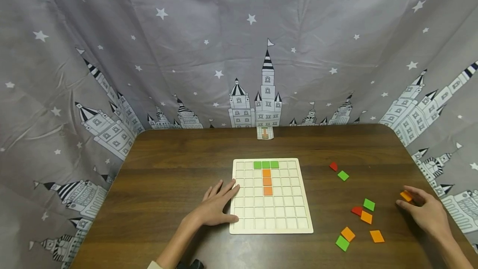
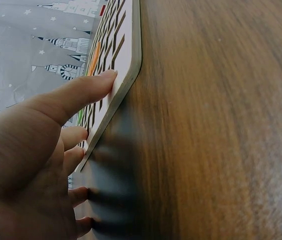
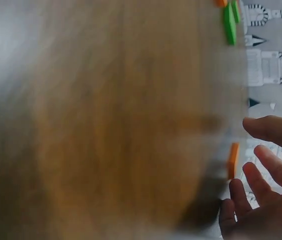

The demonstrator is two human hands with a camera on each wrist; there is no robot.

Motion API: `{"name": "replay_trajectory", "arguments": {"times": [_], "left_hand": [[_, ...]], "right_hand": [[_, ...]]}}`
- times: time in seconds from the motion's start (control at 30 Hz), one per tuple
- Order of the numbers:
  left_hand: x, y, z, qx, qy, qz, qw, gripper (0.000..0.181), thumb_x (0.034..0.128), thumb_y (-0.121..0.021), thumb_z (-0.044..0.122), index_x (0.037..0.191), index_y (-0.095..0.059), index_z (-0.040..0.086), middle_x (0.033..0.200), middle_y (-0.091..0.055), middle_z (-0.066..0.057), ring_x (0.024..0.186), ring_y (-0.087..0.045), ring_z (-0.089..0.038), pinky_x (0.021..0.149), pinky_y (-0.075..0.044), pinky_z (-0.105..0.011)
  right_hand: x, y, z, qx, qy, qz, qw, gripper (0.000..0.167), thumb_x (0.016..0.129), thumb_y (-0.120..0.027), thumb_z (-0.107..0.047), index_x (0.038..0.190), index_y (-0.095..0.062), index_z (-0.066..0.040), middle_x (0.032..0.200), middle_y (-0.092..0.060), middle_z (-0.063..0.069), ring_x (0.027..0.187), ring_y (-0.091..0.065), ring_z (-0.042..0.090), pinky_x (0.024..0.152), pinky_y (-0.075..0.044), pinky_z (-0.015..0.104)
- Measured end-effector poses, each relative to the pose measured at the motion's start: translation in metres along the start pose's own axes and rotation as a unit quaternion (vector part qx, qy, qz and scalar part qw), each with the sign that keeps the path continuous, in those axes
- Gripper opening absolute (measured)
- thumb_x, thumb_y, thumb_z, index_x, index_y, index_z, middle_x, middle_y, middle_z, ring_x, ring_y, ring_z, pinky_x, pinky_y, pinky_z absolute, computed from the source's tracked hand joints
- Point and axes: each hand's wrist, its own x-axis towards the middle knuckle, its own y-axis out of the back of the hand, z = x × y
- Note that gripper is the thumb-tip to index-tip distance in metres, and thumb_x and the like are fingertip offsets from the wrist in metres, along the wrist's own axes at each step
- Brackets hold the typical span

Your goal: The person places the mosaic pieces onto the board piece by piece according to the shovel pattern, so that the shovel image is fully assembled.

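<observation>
A pale wooden grid board (image 1: 270,213) lies on the table, with three green square tiles (image 1: 266,165) along its top row and three orange square tiles (image 1: 267,181) in a column beneath the middle green one. My left hand (image 1: 216,207) rests on the board's left edge, fingers spread and thumb (image 2: 98,86) touching the rim. Over at the far right, my right hand (image 1: 425,211) is around a loose orange tile (image 1: 406,196). In the right wrist view that orange tile (image 3: 233,161) stands out beside the fingers, and the thumb is apart from it.
Between board and right hand lie several loose tiles, among them a red rounded piece (image 1: 333,166), a green square (image 1: 369,204) and an orange square (image 1: 377,236). A small pattern card (image 1: 265,133) is at the table's back edge, before a grey castle-print curtain (image 1: 209,61).
</observation>
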Motion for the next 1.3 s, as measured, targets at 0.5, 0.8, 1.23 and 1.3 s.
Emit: {"name": "replay_trajectory", "arguments": {"times": [0.5, 0.8, 1.23, 1.3], "left_hand": [[-0.001, 0.001, 0.002, 0.001, 0.0, 0.006, 1.0, 0.089, 0.0858, -0.078, 0.038, 0.157, -0.033, 0.009, 0.164, -0.021, -0.011, 0.148, -0.006, -0.046, 0.111, -0.005, -0.068], [0.0, -0.001, 0.0, 0.003, 0.0, 0.006, 1.0, 0.088, 0.0859, -0.077, 0.038, 0.157, -0.033, 0.01, 0.164, -0.02, -0.01, 0.148, -0.006, -0.045, 0.111, -0.005, -0.068], [0.001, -0.001, -0.001, 0.004, 0.003, 0.005, 1.0, 0.088, 0.0858, -0.078, 0.038, 0.157, -0.033, 0.012, 0.165, -0.02, -0.009, 0.149, -0.005, -0.044, 0.111, -0.005, -0.068], [0.0, -0.001, -0.001, 0.002, 0.002, 0.005, 1.0, 0.088, 0.0859, -0.078, 0.038, 0.157, -0.033, 0.012, 0.165, -0.02, -0.009, 0.149, -0.006, -0.045, 0.111, -0.005, -0.068]], "right_hand": [[0.004, 0.0, 0.011, -0.024, -0.04, -0.008, 0.9989, 0.051, 0.093, -0.069, -0.016, 0.126, -0.051, 0.018, 0.114, -0.056, 0.043, 0.098, -0.053, 0.056, 0.077, -0.04, 0.062], [0.007, 0.003, 0.011, -0.033, -0.026, 0.007, 0.9991, 0.043, 0.091, -0.069, -0.016, 0.118, -0.059, 0.016, 0.094, -0.065, 0.032, 0.084, -0.059, 0.048, 0.066, -0.043, 0.051], [0.007, -0.001, -0.008, -0.03, 0.007, 0.022, 0.9993, 0.034, 0.09, -0.07, -0.014, 0.113, -0.067, 0.011, 0.089, -0.071, 0.022, 0.071, -0.057, 0.011, 0.065, -0.043, 0.047], [0.007, -0.002, -0.016, -0.027, 0.015, 0.018, 0.9994, 0.034, 0.09, -0.071, -0.015, 0.113, -0.068, 0.01, 0.09, -0.071, 0.021, 0.072, -0.057, 0.008, 0.065, -0.044, 0.045]]}}
